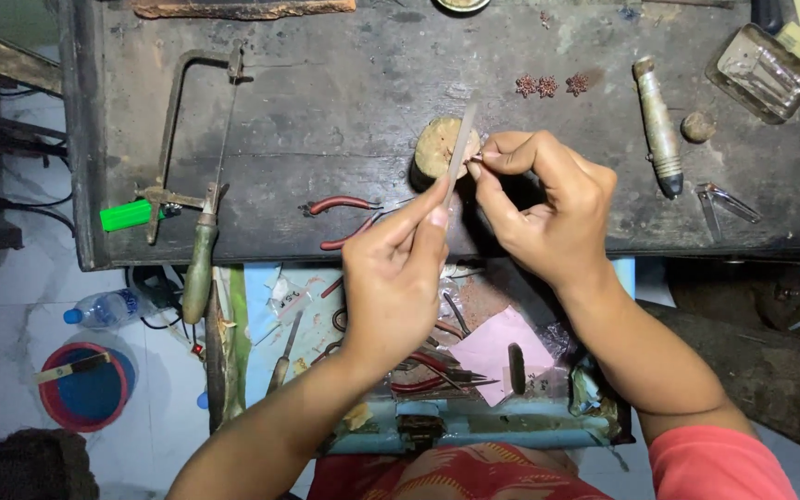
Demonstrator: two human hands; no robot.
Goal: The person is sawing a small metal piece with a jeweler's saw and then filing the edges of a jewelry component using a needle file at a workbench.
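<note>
Left hand (395,278) fingers pinch a slim file (461,148) — its long axis steep, tip toward upper right of centre. Right hand (539,199) fingers clench a tiny piece (477,157), probably metal, against the wooden peg (437,148) on the table (344,93).

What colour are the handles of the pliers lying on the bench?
Red, on the pliers in the head view.

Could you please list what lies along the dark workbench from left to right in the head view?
Green handle → saw frame → red-handled pliers → wooden peg → three small flower-shaped pieces → wooden-handled tool → tweezers → clear dish.
</note>
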